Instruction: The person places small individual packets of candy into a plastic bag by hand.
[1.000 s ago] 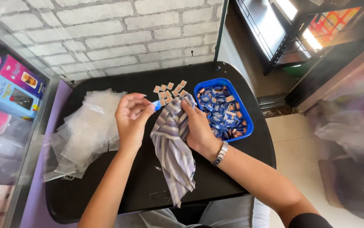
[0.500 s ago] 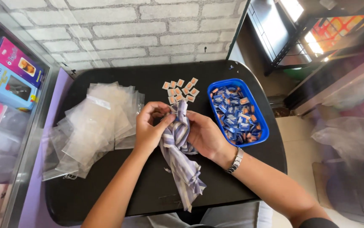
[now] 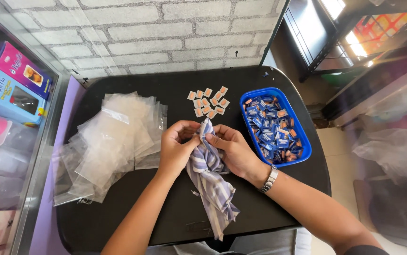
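Both hands (image 3: pixel 208 148) lower on striped cloth (image 3: pixel 210 184)

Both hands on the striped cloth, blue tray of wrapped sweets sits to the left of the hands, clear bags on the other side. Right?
Wrong side. In the head view the blue tray sits right of the hands; the clear bags lie left. Left hand and right hand both hold the striped cloth.

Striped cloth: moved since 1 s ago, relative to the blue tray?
Yes. The striped cloth and both hands have come toward the person, away from the loose sachets and blue tray.
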